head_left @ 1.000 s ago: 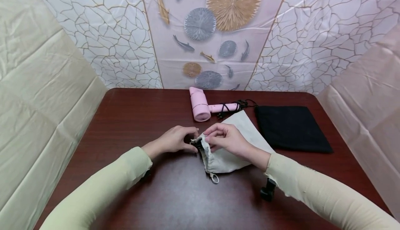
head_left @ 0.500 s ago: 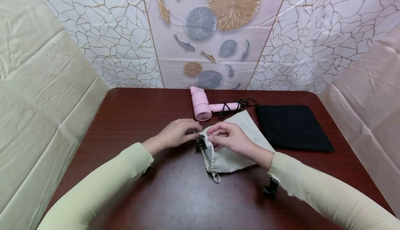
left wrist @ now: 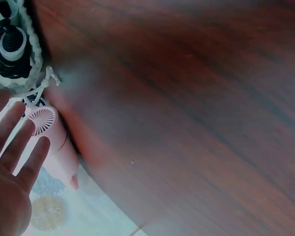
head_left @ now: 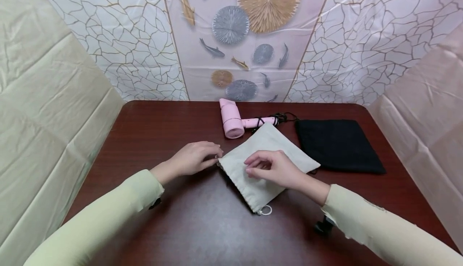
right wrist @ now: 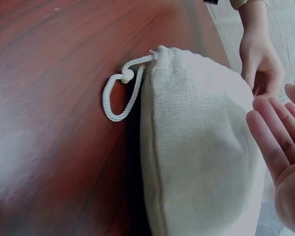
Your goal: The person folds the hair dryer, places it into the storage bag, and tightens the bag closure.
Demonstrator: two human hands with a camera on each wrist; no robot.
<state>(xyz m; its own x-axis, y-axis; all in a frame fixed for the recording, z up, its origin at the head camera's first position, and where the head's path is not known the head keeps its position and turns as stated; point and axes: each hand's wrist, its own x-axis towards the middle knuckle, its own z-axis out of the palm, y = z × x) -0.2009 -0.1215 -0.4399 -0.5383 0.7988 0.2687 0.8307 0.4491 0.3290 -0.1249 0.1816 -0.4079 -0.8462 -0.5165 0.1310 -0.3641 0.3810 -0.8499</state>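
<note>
A cream drawstring bag [head_left: 249,165] lies slantwise mid-table, its mouth facing the lower left and a looped cord [right wrist: 120,98] hanging from one corner. At its left corner my left hand [head_left: 193,157] pinches the mouth's edge, the other fingers spread out in the left wrist view. A coiled black cable [left wrist: 12,49] shows inside the mouth there; the rest of the contents is hidden by cloth. My right hand [head_left: 273,169] hovers over the bag's upper side with loosely bent fingers and nothing in them.
Behind the bag lies a pink hair dryer [head_left: 231,119], its black cord wrapped round the handle. A flat black cloth bag [head_left: 340,145] rests at the right. The dark wooden table [head_left: 162,226] ends at a patterned backdrop [head_left: 144,37].
The bag's mouth has turned downward, so its upper side now covers the opening and black cable. My left hand has moved left; my right hand has let go of the rim and moved right.
</note>
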